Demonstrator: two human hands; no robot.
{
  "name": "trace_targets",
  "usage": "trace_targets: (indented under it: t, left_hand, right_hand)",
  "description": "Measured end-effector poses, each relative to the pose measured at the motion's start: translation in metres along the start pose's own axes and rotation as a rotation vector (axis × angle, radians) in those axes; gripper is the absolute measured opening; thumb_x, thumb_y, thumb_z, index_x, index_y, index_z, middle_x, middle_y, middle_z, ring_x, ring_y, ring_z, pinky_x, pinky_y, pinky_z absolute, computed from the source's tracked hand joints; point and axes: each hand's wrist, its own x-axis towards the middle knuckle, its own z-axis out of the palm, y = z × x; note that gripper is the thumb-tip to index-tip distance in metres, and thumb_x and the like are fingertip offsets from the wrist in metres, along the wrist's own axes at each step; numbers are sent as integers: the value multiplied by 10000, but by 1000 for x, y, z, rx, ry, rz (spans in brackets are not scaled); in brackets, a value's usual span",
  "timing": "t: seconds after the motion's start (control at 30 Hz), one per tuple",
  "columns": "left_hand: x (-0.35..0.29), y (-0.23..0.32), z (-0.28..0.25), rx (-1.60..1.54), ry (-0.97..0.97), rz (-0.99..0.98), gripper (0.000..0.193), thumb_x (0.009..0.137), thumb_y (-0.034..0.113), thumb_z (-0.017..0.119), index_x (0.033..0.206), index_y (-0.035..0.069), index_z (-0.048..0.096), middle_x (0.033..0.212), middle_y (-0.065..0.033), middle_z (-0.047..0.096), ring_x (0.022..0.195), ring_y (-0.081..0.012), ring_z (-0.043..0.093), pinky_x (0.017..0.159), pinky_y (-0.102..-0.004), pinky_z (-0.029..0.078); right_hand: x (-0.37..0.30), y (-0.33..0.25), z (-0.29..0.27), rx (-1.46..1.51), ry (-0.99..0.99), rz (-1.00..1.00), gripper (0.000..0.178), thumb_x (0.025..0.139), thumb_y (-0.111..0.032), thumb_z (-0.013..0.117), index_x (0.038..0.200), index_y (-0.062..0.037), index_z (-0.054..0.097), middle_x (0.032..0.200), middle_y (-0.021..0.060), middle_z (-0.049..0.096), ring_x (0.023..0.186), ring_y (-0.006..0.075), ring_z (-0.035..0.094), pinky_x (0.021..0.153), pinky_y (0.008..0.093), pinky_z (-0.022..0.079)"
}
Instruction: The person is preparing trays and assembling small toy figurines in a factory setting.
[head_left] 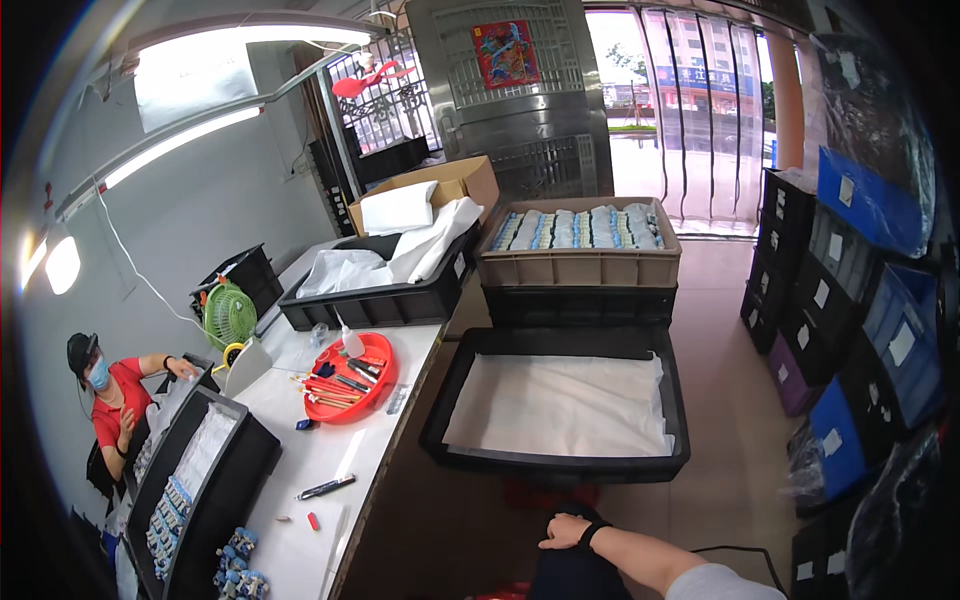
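My right hand (pixel 568 530) rests on the dark cloth over my leg, a black band around its wrist. Its fingers are curled in loosely, and no object shows in them. My left hand is out of view. Just beyond the right hand stands a black tray (pixel 555 467) lined with a white sheet (pixel 560 405); nothing lies on the sheet. Behind it, a brown crate (pixel 580 270) holds rows of small blue-and-white figures (pixel 585 228) separated by white strips. The crate sits on top of a black one (pixel 580 306).
Left, a white table (pixel 400 440) bears a red tray (pixel 345 410) of brushes and pens, a marker (pixel 327 488), blue figures (pixel 238 565), and a black crate (pixel 190 490). A co-worker (pixel 125 395) sits beyond. Stacked crates (pixel 830 330) line the right side.
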Motion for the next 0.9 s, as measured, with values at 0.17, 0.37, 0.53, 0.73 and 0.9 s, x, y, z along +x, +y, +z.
trace_targets:
  t: [0.17,0.37,0.53,0.73,0.9]
  left_hand:
    - [-14,19,7,560,220,-133,573,689,331,654,1144,58,438,1153,-181,495,1068,-318,479,875,-358,414]
    - [-3,24,10,409,102,267,544,659,245,629,1145,88,442,1216,-190,416,1150,-325,378,913,-400,368]
    - [10,22,1,181,11,29,553,646,231,643,1147,98,448,1211,-179,417,1136,-329,384,911,-399,372]
    - [22,10,-12,236,39,160,547,648,231,645,1141,93,452,1184,-180,442,1109,-338,409,896,-402,384]
    - [34,1,-17,292,36,285,542,650,231,648,1137,89,455,1161,-181,462,1086,-346,429,884,-404,394]
  right_hand:
    - [-5,-12,-10,-10,-44,-30,447,698,-485,566,784,-56,659,879,149,622,903,312,570,739,470,442]
    - [-8,-7,-6,82,-9,-25,492,691,-496,574,863,-38,626,898,152,609,898,311,562,758,418,446]
    - [-21,23,11,355,541,-188,569,712,-449,617,1055,1,550,1140,186,497,1038,318,486,876,343,396]
    - [-84,65,57,1218,91,488,828,734,-548,563,1322,-49,260,1317,164,333,1203,288,340,962,415,316]
    - [-127,103,143,1600,-495,716,893,722,-734,345,1357,-120,214,1384,107,249,1258,261,249,981,438,254]
